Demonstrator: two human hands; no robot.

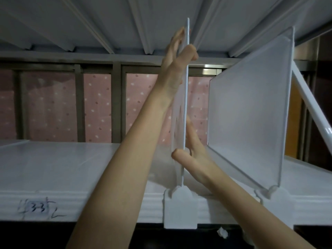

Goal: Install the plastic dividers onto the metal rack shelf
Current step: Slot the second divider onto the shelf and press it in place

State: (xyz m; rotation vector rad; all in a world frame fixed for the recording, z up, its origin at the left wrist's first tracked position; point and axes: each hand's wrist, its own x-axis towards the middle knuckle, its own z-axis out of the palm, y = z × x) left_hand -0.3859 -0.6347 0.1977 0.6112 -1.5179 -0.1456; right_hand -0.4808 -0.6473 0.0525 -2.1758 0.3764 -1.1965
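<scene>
Both forearms reach up from the bottom of the frame, nearest to us. Our left hand grips the upper part of a translucent plastic divider, fingers flat along its left face and thumb hooked over the near edge. Our right hand holds the same divider low down, thumb on the left side of the edge, fingers spread against the right face. We see the divider edge-on and upright; its white clip base sits over the front lip of the white metal shelf. A second divider stands well to the right, already clipped on the same lip, apart from both hands. Handwritten marks show on the lip at left. Above runs the ribbed underside of the next shelf; behind, a pink dotted curtain.
</scene>
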